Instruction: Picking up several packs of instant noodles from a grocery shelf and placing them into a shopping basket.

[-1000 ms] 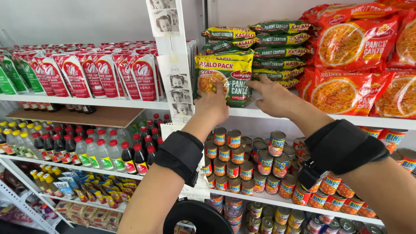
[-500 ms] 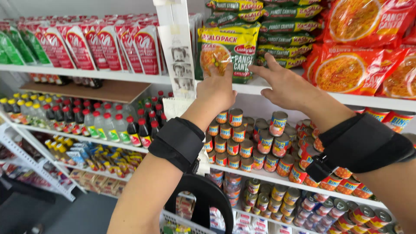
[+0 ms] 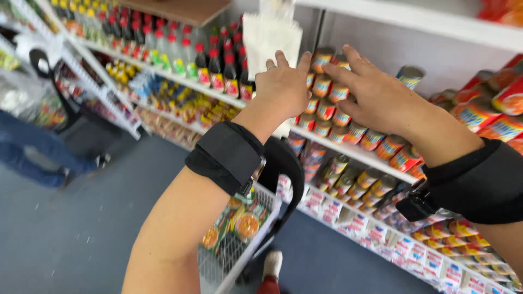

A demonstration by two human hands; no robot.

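My left hand (image 3: 283,84) is open with its fingers spread and holds nothing. It hovers in front of a shelf of small stacked cans (image 3: 327,109). My right hand (image 3: 376,92) is open too, palm down, just right of the left hand and above the same cans. Both wrists wear black bands. Below my left forearm is a wire shopping cart (image 3: 256,231) with a black handle (image 3: 286,163). Green and orange noodle packets (image 3: 237,223) lie inside it.
Red-capped sauce bottles (image 3: 215,62) fill the shelf to the left. More cans (image 3: 348,174) and small packets (image 3: 436,256) fill the lower shelves. Another person's legs in blue jeans (image 3: 30,149) stand at the far left on the grey floor.
Both hands have come down from the noodle packets on the top shelf to the can shelf. The view has tilted down, and the cart with packets now shows.
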